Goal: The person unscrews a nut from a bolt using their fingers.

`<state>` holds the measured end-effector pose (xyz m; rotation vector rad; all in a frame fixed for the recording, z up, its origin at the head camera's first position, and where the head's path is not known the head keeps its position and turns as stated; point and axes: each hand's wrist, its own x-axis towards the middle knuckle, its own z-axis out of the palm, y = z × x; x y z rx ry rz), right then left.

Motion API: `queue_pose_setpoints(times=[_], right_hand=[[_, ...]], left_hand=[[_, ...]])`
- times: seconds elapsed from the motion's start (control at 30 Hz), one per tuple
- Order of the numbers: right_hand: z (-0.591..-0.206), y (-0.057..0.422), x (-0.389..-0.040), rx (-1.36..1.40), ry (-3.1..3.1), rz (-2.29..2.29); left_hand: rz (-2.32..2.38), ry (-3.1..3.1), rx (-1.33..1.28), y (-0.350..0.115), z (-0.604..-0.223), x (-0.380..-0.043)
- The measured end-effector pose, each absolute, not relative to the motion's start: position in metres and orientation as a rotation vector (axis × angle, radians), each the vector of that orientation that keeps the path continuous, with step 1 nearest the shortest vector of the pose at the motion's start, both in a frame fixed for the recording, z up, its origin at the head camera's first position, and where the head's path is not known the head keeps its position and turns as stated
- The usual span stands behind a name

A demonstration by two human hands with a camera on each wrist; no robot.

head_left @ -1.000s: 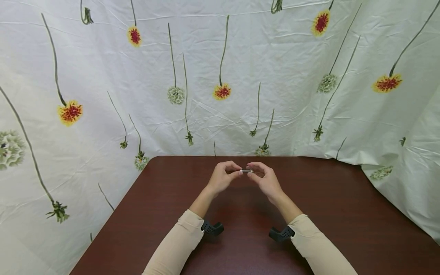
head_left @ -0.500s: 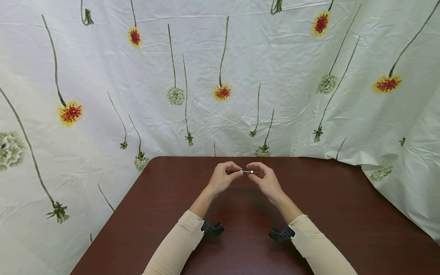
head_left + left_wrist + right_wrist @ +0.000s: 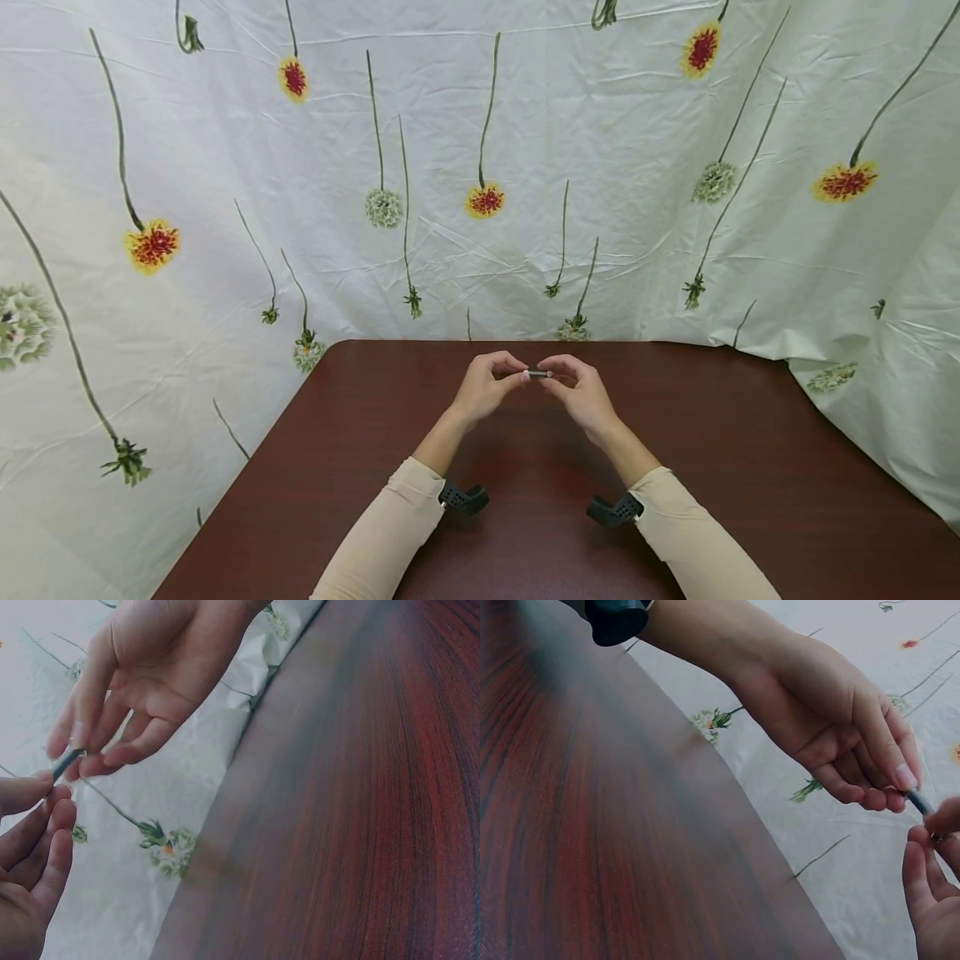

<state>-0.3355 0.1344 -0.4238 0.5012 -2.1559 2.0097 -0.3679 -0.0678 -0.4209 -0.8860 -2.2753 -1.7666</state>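
A short grey threaded bolt (image 3: 537, 373) lies level between both hands, above the far part of the table. The left hand (image 3: 483, 390) pinches its left end between thumb and fingers, covering that end. Thread shows on the bolt (image 3: 920, 801) in the right wrist view. At the other end, the thumb and fingertips of the right hand (image 3: 581, 396) close about the tip. A small shiny piece there is mostly hidden by the fingers; its kind cannot be told. In the left wrist view, the right hand's (image 3: 161, 682) thumb meets the bolt's end.
A dark red-brown wooden table (image 3: 360, 467) lies beneath the arms. Behind and beside it hangs a white cloth (image 3: 435, 267) printed with flowers. Black bands (image 3: 465, 498) sit on both wrists, over light sleeves.
The right fingertips shift slightly at the bolt's end. Half a second ago they stood a little apart and its bright tip showed; now they are back at it. The left hand stays put.
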Motion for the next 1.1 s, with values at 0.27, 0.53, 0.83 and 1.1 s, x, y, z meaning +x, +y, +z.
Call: queue_pose_setpoints(times=[0.27, 0.53, 0.83, 1.1], right_hand=[[-0.4236, 0.1358, -0.3358, 0.412, -2.117, 2.120], [-0.4220, 0.1368, -0.3329, 0.495, -2.109, 2.087], [-0.4251, 0.1349, -0.3348, 0.451, -2.151, 2.047], [-0.4240, 0.1337, -0.3324, 0.485, -2.157, 2.067]], left_hand=[[-1.770, -2.269, -0.891, -0.0676, -0.4205, -0.3670], [-1.774, -2.271, -0.884, -0.0675, -0.4199, -0.3664], [-1.753, -2.283, -0.879, -0.0670, -0.4203, -0.3665], [-1.742, -2.275, -0.882, -0.0668, -0.4211, -0.3671]])
